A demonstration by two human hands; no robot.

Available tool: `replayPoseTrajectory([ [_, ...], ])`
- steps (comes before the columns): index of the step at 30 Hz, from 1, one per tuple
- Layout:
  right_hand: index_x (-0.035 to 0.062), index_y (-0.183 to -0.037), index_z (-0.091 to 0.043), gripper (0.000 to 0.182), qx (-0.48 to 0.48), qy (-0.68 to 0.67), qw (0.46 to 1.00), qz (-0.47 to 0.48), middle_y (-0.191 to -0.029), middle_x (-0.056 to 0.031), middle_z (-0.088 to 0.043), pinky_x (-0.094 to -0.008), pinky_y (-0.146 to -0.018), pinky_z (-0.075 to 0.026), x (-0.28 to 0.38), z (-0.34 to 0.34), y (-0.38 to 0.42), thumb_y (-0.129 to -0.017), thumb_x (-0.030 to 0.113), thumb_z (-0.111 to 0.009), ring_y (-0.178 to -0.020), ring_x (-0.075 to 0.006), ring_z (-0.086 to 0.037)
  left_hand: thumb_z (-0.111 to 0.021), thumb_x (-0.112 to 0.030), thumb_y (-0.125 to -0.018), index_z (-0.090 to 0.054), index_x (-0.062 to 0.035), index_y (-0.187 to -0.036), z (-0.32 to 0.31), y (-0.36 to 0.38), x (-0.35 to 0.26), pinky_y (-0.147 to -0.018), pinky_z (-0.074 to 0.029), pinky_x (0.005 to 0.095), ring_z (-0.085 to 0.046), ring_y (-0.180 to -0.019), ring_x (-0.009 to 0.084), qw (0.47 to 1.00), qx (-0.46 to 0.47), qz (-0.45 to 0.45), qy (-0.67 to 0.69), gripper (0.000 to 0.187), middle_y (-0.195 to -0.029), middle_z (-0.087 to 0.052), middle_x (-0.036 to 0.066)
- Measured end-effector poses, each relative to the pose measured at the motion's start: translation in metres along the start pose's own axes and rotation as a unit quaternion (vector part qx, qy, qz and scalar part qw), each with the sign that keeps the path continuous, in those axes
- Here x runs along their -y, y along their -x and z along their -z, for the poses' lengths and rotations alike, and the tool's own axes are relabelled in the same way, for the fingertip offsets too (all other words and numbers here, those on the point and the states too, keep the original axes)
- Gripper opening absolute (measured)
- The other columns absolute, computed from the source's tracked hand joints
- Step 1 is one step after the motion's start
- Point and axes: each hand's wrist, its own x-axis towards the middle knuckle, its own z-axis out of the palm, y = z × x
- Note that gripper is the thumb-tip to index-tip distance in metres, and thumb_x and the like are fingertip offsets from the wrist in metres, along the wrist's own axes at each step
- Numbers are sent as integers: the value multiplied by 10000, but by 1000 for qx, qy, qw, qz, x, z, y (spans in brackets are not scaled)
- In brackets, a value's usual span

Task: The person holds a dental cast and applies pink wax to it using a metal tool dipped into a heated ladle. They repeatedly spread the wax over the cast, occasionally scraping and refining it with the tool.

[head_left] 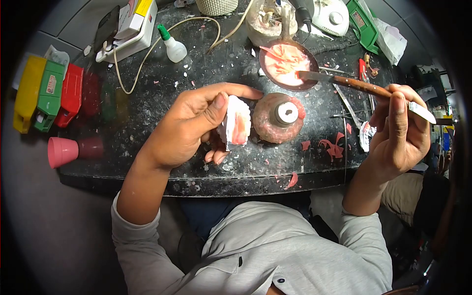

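Observation:
My left hand [189,120] is closed around a white plaster dental cast [229,123] with a smooth band of pink wax [241,127] on its side. In my right hand [399,135] is a wax knife [361,86] with a brown wooden handle, pinched between thumb and fingers. Its blade reaches left over a small round pan [315,64], where the tip meets soft, partly melted pink wax [285,61]. Just right of the cast stands a round spirit lamp [279,129], smeared pink, with a pale metal collar [286,112] on top.
Pink wax scraps [334,148] and metal instruments [348,105] lie on the dark worktop [206,174]. A green-capped bottle [174,49] and a cable [142,64] are behind. A pink cup [63,152] lies at left near coloured boxes [49,93]. Another person's leg [403,194] shows at right.

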Motion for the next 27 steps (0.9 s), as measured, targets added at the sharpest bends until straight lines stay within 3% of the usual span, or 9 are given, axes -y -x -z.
replayPoseTrajectory([
  [3,-113,-1054,-634,159,16,1,1000,-10,-954,-202,-687,-198,-438,-384,-1,5,0,-949,6,-632,-516,-92,-534,-416,-340,-1072,-433,123,-1380,4,0,-2,-413,-457,210,-568,-515,117,999,21,7,-24,556,-816,-646,172],
  [6,-123,-1057,-629,176,-1,-49,998,-44,-996,-219,-663,-206,-436,-382,-1,12,-2,-966,26,-599,-512,-109,-526,-396,-335,-1077,-425,130,-1382,3,0,0,-396,-451,214,-563,-489,129,1000,24,4,3,557,-791,-639,176],
  [9,-152,-1062,-602,194,61,-145,986,-47,-1047,-250,-622,-205,-457,-399,0,17,-2,-965,4,-542,-506,-126,-514,-371,-343,-1081,-420,144,-1375,3,1,-1,-378,-442,220,-556,-459,138,999,28,24,32,571,-771,-637,180],
  [17,-136,-1068,-584,193,85,-94,991,-41,-989,-229,-620,-208,-478,-413,9,9,3,-964,22,-547,-504,-118,-513,-336,-353,-1090,-442,153,-1339,1,0,-2,-363,-437,216,-538,-416,135,998,28,37,30,574,-734,-632,178],
  [20,-85,-1072,-584,224,136,-119,981,-68,-952,-190,-614,-211,-498,-433,20,2,6,-964,110,-605,-548,-131,-543,-321,-339,-1095,-465,147,-1318,0,0,-1,-361,-439,217,-537,-409,133,999,23,37,31,553,-724,-632,173],
  [22,-107,-1139,-514,283,156,-53,986,-28,-925,-230,-541,-220,-458,-404,22,-3,14,-996,138,-510,-500,-124,-452,-316,-332,-1098,-477,142,-1309,-1,-1,-1,-359,-441,219,-539,-407,133,999,18,37,32,543,-716,-632,167],
  [24,-60,-1145,-534,314,169,-43,983,-59,-892,-199,-544,-199,-456,-433,32,-9,18,-990,208,-585,-552,-130,-500,-314,-314,-1102,-505,128,-1279,-1,-1,-1,-349,-434,221,-550,-404,135,998,17,44,48,513,-700,-635,153],
  [26,-9,-1045,-578,306,148,-46,982,-104,-895,-150,-624,-293,-581,-545,41,-13,20,-926,236,-716,-711,-206,-648,-314,-311,-1102,-516,119,-1263,-1,-1,0,-341,-427,218,-554,-400,137,997,17,49,55,501,-696,-637,149],
  [27,-9,-1045,-578,306,149,-47,982,-105,-895,-150,-624,-293,-581,-545,40,-14,22,-926,236,-716,-711,-206,-648,-315,-307,-1103,-527,110,-1248,0,0,0,-334,-419,215,-559,-396,139,996,21,54,61,490,-692,-639,145],
])
